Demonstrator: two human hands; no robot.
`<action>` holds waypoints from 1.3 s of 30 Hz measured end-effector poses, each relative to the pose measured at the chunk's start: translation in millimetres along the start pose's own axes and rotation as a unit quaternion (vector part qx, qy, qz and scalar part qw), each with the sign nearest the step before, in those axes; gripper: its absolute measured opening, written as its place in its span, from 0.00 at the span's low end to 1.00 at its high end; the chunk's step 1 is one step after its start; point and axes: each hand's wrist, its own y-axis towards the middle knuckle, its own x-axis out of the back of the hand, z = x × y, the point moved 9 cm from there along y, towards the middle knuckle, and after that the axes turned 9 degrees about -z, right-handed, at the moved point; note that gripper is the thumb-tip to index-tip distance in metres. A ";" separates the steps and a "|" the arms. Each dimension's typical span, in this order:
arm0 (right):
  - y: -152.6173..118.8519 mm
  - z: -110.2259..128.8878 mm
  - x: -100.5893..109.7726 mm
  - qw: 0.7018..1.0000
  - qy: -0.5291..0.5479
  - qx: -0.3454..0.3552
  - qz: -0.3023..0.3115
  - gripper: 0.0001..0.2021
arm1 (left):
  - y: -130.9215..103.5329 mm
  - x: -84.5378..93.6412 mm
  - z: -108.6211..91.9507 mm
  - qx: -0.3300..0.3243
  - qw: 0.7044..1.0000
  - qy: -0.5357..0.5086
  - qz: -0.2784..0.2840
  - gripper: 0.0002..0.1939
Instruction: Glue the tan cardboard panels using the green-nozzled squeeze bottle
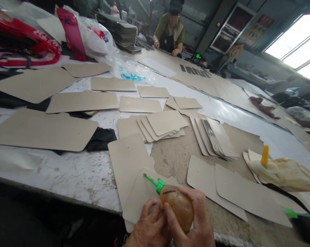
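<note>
Glue bottle (179, 207) sits clasped in the right hand (196, 219), green nozzle over a board piece (139, 200) at the table (67, 175) edge; left hand (151, 228) curls against it. No glue visible yet; stacked pieces (214, 137) lie beyond.

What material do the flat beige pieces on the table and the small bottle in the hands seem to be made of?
Beige pieces: probably thin cardboard or fibreboard, matte, lying flat with cleanly cut rounded corners.
Bottle: likely soft translucent plastic, amber contents showing through, with a glossy green nozzle.
</note>
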 end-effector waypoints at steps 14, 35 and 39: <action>-6.6 -21.9 32.4 0.998 -0.056 -0.014 -0.029 0.12 | -7.1 -7.4 -0.9 -0.032 0.995 0.009 0.090 0.07; -22.9 -57.8 94.1 0.983 -0.166 -0.050 -0.054 0.12 | -11.3 -8.5 -1.2 -0.044 0.996 -0.014 0.078 0.13; -24.6 -59.9 104.0 0.979 -0.201 0.000 -0.037 0.13 | -15.5 -9.7 2.4 -0.028 0.997 -0.015 0.066 0.14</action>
